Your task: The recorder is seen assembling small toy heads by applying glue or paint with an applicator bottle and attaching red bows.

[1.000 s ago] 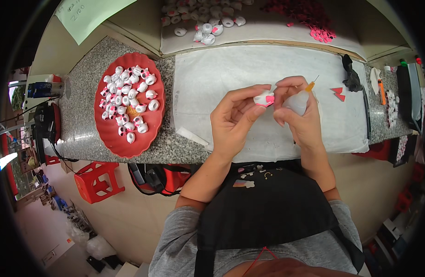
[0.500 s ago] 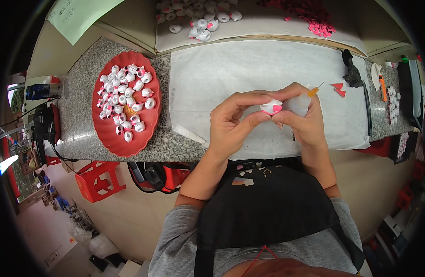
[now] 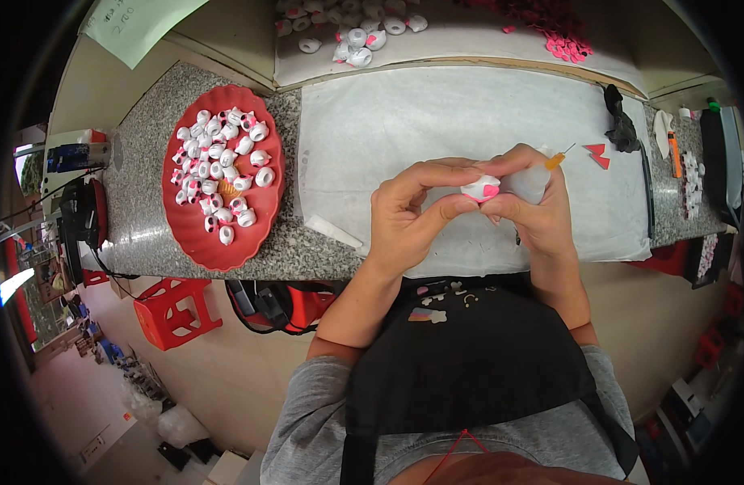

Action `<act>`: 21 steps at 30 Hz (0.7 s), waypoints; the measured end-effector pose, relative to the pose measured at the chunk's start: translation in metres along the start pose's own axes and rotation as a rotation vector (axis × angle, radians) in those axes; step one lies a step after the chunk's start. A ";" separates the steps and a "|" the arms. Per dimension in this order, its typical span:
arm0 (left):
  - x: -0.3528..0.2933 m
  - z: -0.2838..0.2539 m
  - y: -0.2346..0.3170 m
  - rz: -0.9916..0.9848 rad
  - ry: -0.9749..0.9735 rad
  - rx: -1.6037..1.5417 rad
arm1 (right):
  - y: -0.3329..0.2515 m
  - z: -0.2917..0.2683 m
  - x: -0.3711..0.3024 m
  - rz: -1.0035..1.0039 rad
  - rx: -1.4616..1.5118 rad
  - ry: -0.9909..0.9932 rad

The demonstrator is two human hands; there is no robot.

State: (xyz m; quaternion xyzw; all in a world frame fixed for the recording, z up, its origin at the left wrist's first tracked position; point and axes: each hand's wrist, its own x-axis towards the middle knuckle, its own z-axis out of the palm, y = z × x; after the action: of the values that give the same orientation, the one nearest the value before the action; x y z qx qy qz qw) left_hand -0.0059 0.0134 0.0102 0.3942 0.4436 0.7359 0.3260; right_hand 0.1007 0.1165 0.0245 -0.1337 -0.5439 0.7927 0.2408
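Between the fingertips of both hands is a small white figurine head point(image 3: 474, 191) with a bright pink patch. My left hand point(image 3: 416, 206) is closed on it with thumb and forefinger from the left side. My right hand point(image 3: 542, 214) pinches it from the right and also keeps a translucent glue bottle point(image 3: 528, 184) tucked in the palm. The bottle's orange needle tip point(image 3: 556, 160) points up and to the right, away from the head. Both hands are raised over the front part of a white paper sheet point(image 3: 372, 129).
To the left stands a red scalloped plate point(image 3: 256, 230) piled with similar white and pink heads. More heads point(image 3: 359, 40) and pink pieces point(image 3: 567, 50) lie on the back shelf. Red scraps point(image 3: 600, 155), a black crumpled bag point(image 3: 621, 121) and a white strip point(image 3: 332, 230) rest on the worktop.
The whole view has shifted slightly. Both hands keep the same grip on the figurine head, which looks turned a little, and the bottle stays in the right palm.
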 end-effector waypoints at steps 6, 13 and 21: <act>0.000 0.004 0.003 -0.050 0.057 -0.079 | 0.000 0.002 0.001 -0.007 -0.015 0.007; 0.000 0.004 0.001 -0.081 0.026 -0.199 | -0.010 0.008 0.000 0.018 -0.066 0.083; 0.000 0.003 -0.004 -0.093 0.040 -0.282 | -0.017 0.011 0.001 0.035 -0.155 0.079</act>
State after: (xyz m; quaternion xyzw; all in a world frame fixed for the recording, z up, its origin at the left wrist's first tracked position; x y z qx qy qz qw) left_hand -0.0030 0.0161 0.0076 0.3089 0.3600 0.7827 0.4029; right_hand 0.0986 0.1132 0.0441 -0.1927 -0.5913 0.7464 0.2370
